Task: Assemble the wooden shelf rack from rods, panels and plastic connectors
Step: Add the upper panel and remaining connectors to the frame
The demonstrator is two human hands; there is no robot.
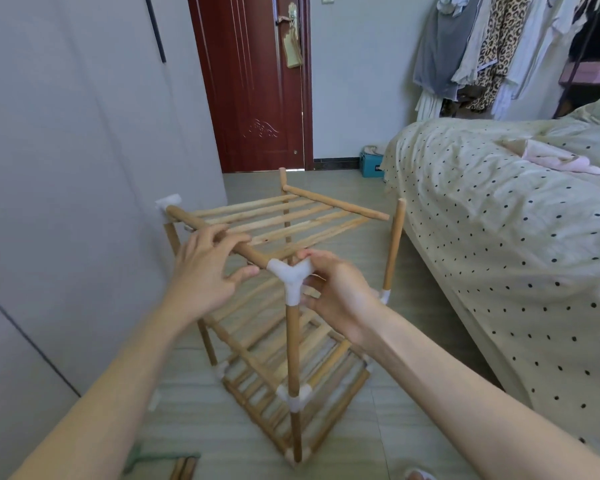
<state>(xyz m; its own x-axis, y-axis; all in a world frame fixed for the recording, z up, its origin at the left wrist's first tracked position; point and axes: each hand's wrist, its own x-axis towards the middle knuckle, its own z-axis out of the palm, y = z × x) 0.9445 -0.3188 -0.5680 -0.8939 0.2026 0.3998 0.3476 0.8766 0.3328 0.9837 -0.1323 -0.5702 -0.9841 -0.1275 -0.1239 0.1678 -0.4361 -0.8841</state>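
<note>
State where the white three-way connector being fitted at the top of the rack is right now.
In the head view, centre: the white connector caps the nearest upright rod, pinched by the right hand, with the left hand just to its left.

A home bedroom: a bed (pixel 482 209) with a dotted cover, hanging clothes (pixel 492 46), a red-brown door (pixel 253 81).
</note>
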